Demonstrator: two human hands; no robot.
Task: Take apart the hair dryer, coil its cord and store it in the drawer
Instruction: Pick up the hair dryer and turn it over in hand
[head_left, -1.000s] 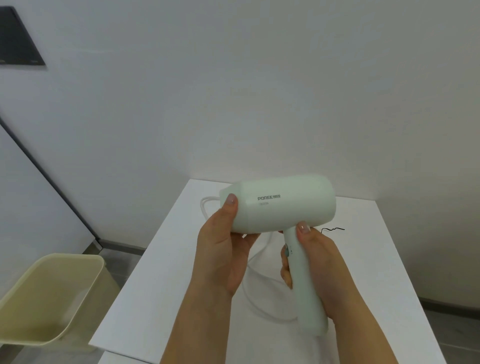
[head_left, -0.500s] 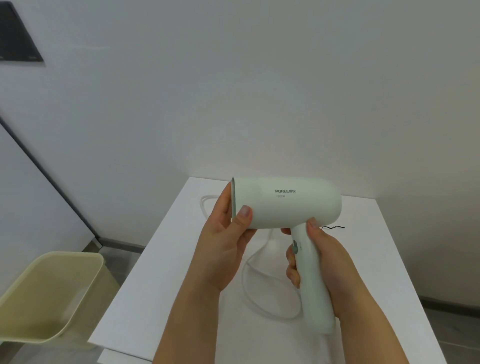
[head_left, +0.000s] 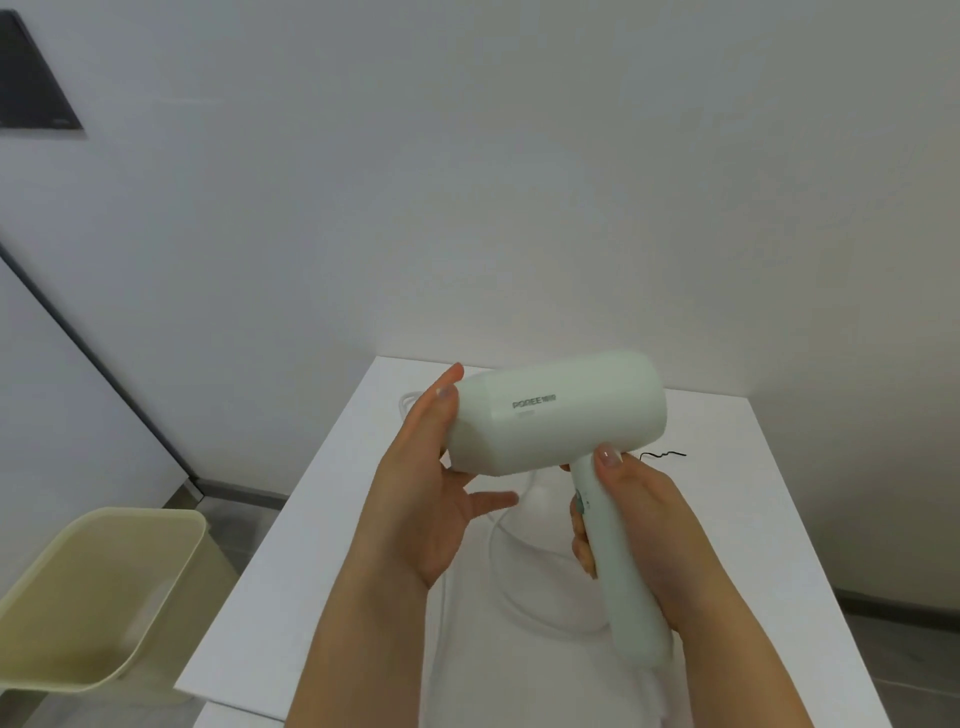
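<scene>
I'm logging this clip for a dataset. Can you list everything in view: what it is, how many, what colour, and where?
hair dryer: one, pale green, held up over the table
cord: one, white, lying in loose loops on the table under the dryer
table: one, white, against the wall
thin wire: one, black, on the table beyond the right hand
bin: one, pale yellow, on the floor left of the table
panel: one, dark, on the wall at top left
left hand: one, holds the dryer's front end
right hand: one, grips the dryer's handle
</scene>
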